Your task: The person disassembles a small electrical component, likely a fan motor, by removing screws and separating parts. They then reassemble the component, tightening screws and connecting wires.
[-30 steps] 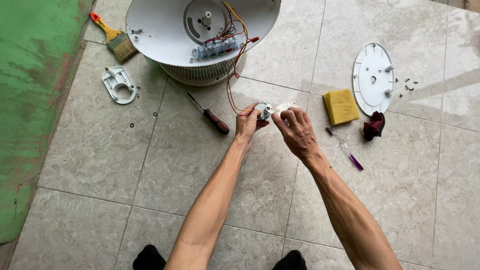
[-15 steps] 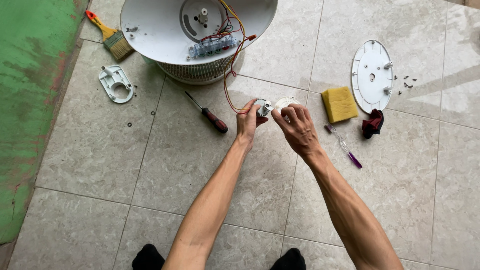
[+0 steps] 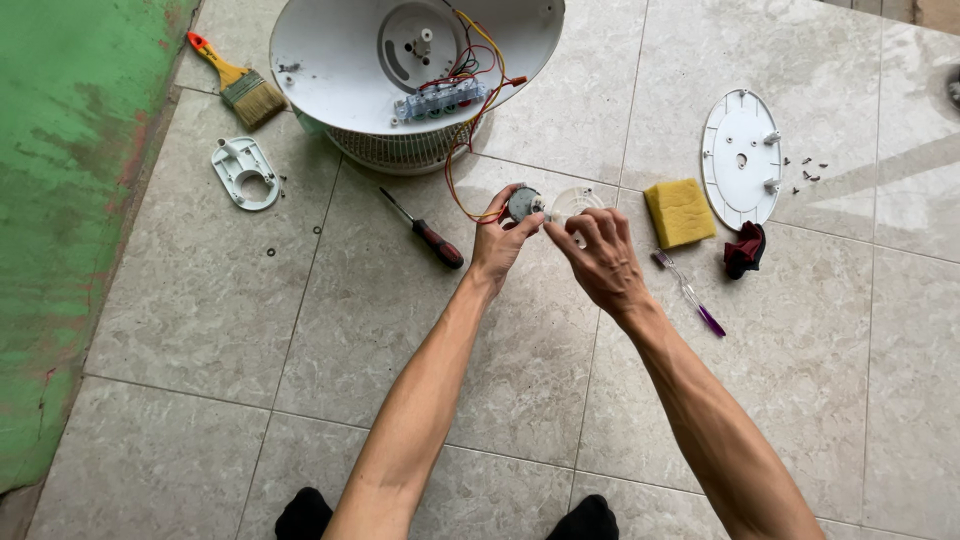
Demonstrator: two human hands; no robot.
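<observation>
You are holding a small round motor (image 3: 522,203) in your left hand (image 3: 497,245), fingers pinching it closed around its edge, just above the tiled floor (image 3: 200,330). Red and yellow wires (image 3: 462,170) are running from the motor up into the white fan base (image 3: 400,65), which is lying tipped over with its underside facing you. Your right hand (image 3: 600,258) is closing its fingertips on a clear round plastic cover (image 3: 577,203) right beside the motor (whether the two parts are touching is hard to tell).

A screwdriver (image 3: 428,233) with a dark red handle is lying just left of your left hand. Right of your right hand, a yellow sponge (image 3: 679,212), a purple toothbrush (image 3: 690,294) and a dark red rag (image 3: 745,249) are resting near a white round plate (image 3: 742,158), with a few small screws (image 3: 808,175) scattered beside it. Further left, a paintbrush (image 3: 240,85) and a white plastic bracket (image 3: 246,173) are sitting near the green floor strip (image 3: 60,200).
</observation>
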